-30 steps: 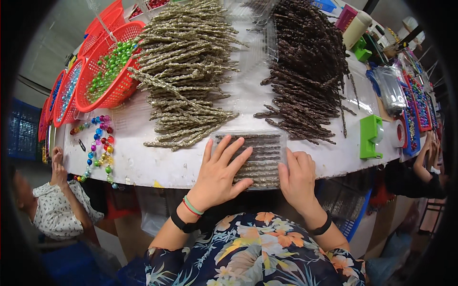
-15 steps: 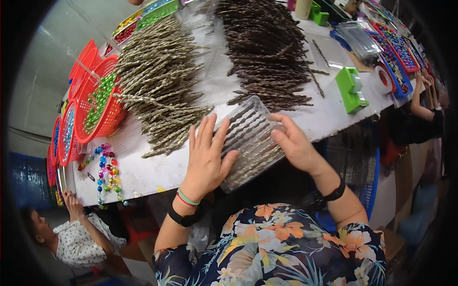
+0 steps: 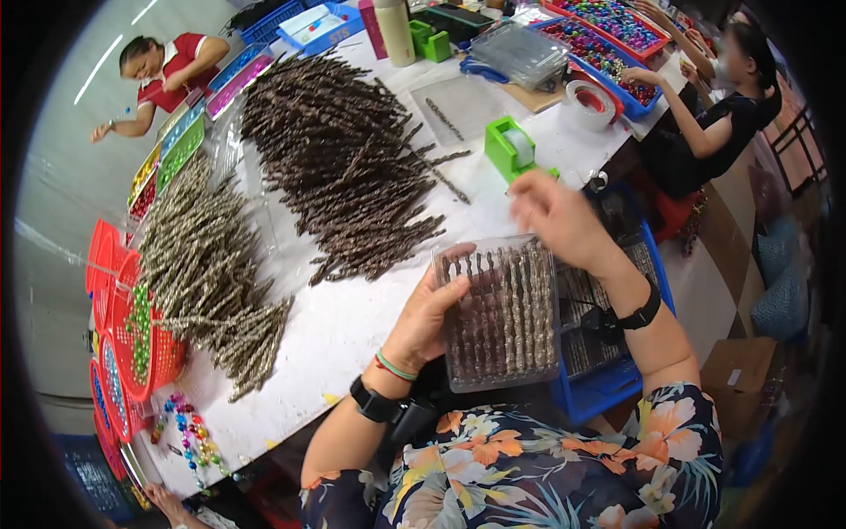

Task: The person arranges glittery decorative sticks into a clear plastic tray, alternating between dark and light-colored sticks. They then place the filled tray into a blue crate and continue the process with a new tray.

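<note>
My left hand (image 3: 425, 316) grips the left side of a clear plastic box (image 3: 499, 381), thumb across its face. Inside the box, twisted sticks stand in a row, dark at the left and pale gold at the right. Above the box's upper right corner is my right hand (image 3: 553, 216), off the box, its fingers smeared by motion. Just beyond those fingers stands a green tape dispenser (image 3: 509, 148) with a roll in it. A heap of dark brown twisted sticks (image 3: 339, 159) and a heap of pale gold twisted sticks (image 3: 203, 264) lie on the white table (image 3: 304, 357).
Red baskets (image 3: 163, 357) of beads line the left edge, near a bead string (image 3: 189, 432). A tape roll (image 3: 589, 106), clear boxes (image 3: 520, 48) and bead trays are at the far right. A blue crate (image 3: 608, 388) sits below the table's edge. Co-workers are at far left and right.
The box has turned more upright toward me, in my left hand. My right hand has left it and moved up by the tape dispenser. My view has swung to the right.
</note>
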`<move>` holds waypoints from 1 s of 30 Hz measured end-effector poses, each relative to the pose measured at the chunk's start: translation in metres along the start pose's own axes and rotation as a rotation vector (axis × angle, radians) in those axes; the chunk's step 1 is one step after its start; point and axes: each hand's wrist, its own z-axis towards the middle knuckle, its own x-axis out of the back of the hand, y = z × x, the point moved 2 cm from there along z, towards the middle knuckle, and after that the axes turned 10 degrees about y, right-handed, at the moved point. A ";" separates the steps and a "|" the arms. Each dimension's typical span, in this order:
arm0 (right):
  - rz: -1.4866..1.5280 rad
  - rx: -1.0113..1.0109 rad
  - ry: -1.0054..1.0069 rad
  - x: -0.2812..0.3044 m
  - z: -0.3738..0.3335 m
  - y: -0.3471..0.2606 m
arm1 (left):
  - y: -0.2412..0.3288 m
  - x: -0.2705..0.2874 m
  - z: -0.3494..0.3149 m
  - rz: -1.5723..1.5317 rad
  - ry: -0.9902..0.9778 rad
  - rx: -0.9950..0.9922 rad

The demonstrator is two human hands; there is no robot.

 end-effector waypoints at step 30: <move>0.331 -0.817 -0.112 0.074 -0.008 0.068 | -0.073 -0.079 0.097 0.024 0.115 -0.309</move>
